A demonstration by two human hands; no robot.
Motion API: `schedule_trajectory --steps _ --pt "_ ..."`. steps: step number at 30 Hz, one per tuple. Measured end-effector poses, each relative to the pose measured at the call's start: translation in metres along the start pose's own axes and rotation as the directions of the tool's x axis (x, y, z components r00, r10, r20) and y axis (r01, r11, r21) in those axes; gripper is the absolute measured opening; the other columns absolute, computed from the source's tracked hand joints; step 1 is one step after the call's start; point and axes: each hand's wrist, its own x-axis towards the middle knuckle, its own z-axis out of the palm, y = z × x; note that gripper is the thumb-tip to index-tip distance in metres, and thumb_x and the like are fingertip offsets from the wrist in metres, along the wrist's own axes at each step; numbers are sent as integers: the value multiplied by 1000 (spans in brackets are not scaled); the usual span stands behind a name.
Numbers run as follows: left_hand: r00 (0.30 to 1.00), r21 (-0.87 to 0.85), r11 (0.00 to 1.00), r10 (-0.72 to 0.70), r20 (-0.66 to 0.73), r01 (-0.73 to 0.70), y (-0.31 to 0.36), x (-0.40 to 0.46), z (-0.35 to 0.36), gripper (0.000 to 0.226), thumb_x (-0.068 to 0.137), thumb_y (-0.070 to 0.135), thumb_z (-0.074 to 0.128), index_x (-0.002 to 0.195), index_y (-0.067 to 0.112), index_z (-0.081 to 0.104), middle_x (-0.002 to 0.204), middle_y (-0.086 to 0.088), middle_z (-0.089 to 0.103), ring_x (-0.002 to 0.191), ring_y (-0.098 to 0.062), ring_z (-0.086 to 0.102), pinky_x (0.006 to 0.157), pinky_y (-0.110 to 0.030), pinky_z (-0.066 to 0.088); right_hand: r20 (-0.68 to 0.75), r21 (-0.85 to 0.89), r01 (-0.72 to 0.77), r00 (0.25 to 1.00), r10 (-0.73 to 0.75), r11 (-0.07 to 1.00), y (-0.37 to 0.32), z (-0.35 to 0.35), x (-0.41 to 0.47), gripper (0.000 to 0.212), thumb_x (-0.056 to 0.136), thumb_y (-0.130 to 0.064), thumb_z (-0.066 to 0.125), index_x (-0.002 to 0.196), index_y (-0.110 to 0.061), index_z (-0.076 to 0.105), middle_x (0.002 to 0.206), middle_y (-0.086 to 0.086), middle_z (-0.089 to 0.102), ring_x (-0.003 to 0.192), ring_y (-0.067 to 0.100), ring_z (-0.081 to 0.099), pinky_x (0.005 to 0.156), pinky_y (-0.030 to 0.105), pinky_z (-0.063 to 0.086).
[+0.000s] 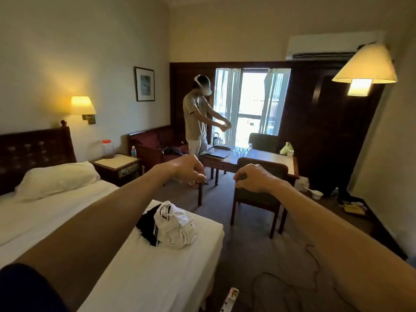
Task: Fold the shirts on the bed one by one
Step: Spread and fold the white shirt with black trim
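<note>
white-sheeted bed [157, 278] fills lower left | crumpled heap of white and black striped shirts [167, 224] lies near the bed's foot corner, untouched | left hand [188, 168] raised well above heap, fingers curled under, holding nothing | right hand [253, 177] beside it, apart, fingers curled, holding nothing

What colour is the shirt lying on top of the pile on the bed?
White, with black stripes on its trim; the top shirt shows best in the head view.
</note>
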Motion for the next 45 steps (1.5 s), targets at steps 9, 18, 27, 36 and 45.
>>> schedule_trajectory --steps 9,18,27,36,45 --pt "969 -142 961 -246 -39 238 -200 123 3 8 90 26 70 86 23 77 79 2 74 75 -14 72 71 -28 58 92 103 41 995 -50 994 -1 116 218 22 90 -26 68 110 -20 73 101 -7 56 78 2 52 61 6 37" --pt "904 -245 877 -427 3 414 -333 184 78 13 90 26 68 79 26 75 73 10 70 72 -7 66 68 -24 48 322 59 10 946 -29 998 13 234 376 23 92 -25 64 110 -16 75 117 1 69 108 17 59 92 23 42" --pt "789 -302 739 -608 86 603 -463 270 145 17 90 30 68 87 16 77 83 3 73 75 -8 66 71 -26 52 479 118 37 873 -90 992 28 349 550 23 90 -21 65 111 -15 74 119 6 69 100 16 61 83 21 44" --pt "511 -305 438 -829 226 846 -590 363 311 29 86 53 64 88 24 67 81 6 67 81 -15 65 72 -36 55 658 104 3 749 -71 995 100 539 680 42 99 -21 51 141 -18 53 144 8 52 131 26 48 104 34 40" --pt "369 -386 221 -854 367 896 -651 409 450 60 83 62 65 127 23 54 118 4 63 112 -20 61 81 -33 48 747 -196 596 606 -275 779 130 678 744 22 95 -15 56 111 -24 69 165 4 -11 150 33 -19 118 64 4"
